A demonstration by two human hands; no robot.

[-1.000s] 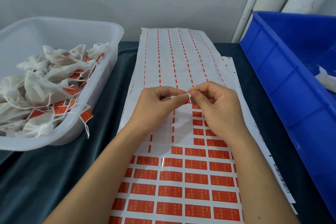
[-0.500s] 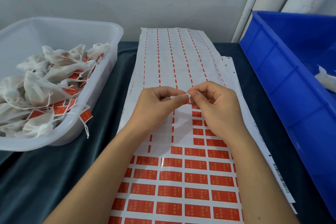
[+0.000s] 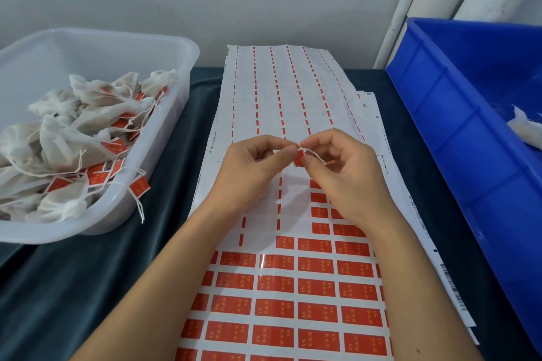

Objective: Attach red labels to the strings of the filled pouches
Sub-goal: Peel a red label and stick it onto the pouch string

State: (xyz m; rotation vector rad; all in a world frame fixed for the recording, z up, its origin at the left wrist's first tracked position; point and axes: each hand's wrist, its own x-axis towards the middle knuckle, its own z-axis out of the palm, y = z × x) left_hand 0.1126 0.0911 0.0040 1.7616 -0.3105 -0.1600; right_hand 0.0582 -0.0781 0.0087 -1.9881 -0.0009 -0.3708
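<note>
A small red label sits folded between my fingertips at the middle of the frame, with a thin white string running through the fold and trailing toward my right palm. My left hand pinches the label's left edge between thumb and forefinger, the other fingers curled under. My right hand pinches it from the right, thumb pressed against the glossy red face. I cannot see the pouch this string belongs to.

Beneath my hands lies the long sticker sheet: slick white backing, its lower half a grid of shiny red rectangles with faint gold marks, its upper half stripped down to narrow red dashes. More white sheets poke out under its right edge.

At the left of the frame a translucent plastic tub with rounded corners holds a heap of crumpled white fabric pouches, their strings already carrying red tags; one tag hangs over the rim. At the right stands a rigid blue crate with ribbed walls. Everything rests on the tabletop, draped in dark teal velvety cloth.
</note>
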